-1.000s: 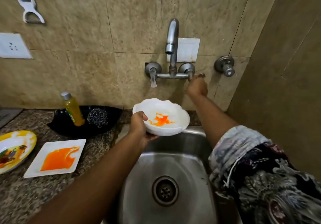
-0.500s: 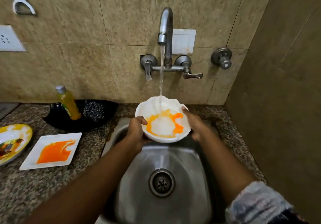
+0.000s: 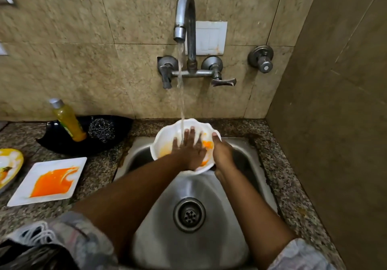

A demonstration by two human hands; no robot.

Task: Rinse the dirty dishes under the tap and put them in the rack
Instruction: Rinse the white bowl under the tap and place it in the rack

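While water runs from the grey metal tap, the left hand lies flat with spread fingers inside the white wavy-edged bowl, over the shiny steel sink. The right hand grips its rim. On the speckled stone table wait a square white plate with orange sauce, a yellow soap bottle and a steel scrubber.

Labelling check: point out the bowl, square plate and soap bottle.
bowl (image 3: 167, 135): head view, bare left inner wall.
square plate (image 3: 25, 194): head view, clean white near-left corner.
soap bottle (image 3: 68, 121): head view, yellow body.
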